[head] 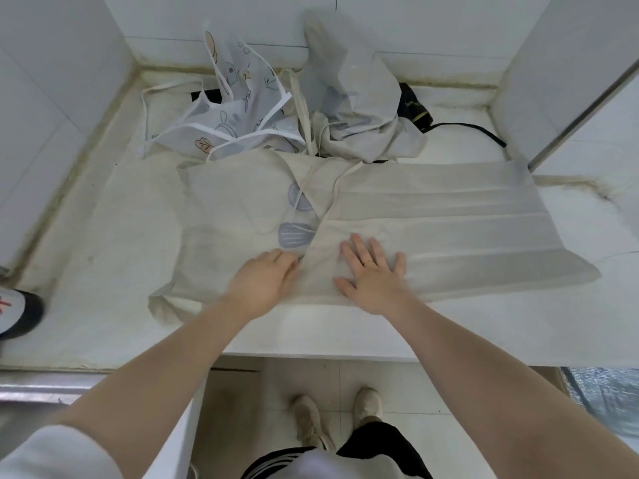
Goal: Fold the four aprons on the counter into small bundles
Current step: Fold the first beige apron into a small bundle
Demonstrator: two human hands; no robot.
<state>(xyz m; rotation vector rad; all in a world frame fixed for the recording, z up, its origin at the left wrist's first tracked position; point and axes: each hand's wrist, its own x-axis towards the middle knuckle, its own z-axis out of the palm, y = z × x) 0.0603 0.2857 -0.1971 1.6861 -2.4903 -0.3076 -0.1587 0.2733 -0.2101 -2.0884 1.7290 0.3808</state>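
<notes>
A cream apron [432, 216] with blue-grey prints lies spread flat across the white counter [103, 271], its ties crossing near the middle. My right hand [371, 271] presses flat on its near part, fingers spread. My left hand [264, 285] rests beside it at a fold edge, fingertips curled onto the cloth; blur hides whether it pinches the fabric. Behind lie a white-trimmed printed apron [238, 115], a crumpled plain cream apron [359, 108], and a dark apron [415, 108] mostly hidden under it, its black strap trailing right.
White tiled walls close in at the left, back and right. A metal sink rim [34, 392] sits at the lower left, and a round grey-and-dark object [17, 312] at the left edge. My shoes [339, 416] stand on the tiled floor below the counter's front edge.
</notes>
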